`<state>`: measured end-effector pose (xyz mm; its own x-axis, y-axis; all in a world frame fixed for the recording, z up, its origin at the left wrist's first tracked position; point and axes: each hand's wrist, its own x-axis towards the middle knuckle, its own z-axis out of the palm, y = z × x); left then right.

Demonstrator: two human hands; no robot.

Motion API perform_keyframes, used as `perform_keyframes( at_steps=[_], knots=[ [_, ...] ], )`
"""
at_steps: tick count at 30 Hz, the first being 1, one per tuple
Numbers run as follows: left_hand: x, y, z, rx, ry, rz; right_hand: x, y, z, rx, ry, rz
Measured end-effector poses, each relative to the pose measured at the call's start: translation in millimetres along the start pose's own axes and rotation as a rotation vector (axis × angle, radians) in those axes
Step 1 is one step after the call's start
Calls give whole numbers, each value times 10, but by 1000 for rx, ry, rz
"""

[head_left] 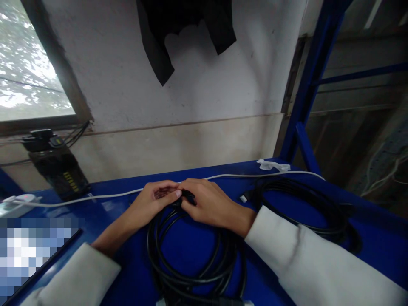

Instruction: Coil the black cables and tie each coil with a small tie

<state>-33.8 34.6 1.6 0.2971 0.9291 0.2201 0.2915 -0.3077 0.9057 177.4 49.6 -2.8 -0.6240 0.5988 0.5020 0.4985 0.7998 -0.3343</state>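
Observation:
A coil of black cable (197,280) lies on the blue table in front of me, with silvery connector ends at its near edge. Over the far side of the coil, my left hand (156,199) and my right hand (204,199) meet. Fingers of both are closed on a dark bundled part of the cable, and my left thumb presses on it. The right fingers curl round the same spot, and a short black piece pokes out beside the right thumb. Exactly what is pinched there is partly hidden by the hands.
A second black cable coil (302,229) with a plug (245,197) lies to the right. Behind my hands a white cord (111,196) crosses the table. A dark bottle (60,170) stands at left, near a power strip (19,206). Crumpled white plastic (272,165) sits at the back.

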Motion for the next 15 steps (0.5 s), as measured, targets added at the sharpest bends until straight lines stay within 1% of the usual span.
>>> perform_keyframes(
  at_steps=[7, 15],
  knots=[
    [-1, -19, 5, 18, -9, 16, -3, -4, -10, 4, -8, -5],
    [-11, -1, 15, -1, -3, 7, -12, -17, -29, 15, -22, 38]
  ],
)
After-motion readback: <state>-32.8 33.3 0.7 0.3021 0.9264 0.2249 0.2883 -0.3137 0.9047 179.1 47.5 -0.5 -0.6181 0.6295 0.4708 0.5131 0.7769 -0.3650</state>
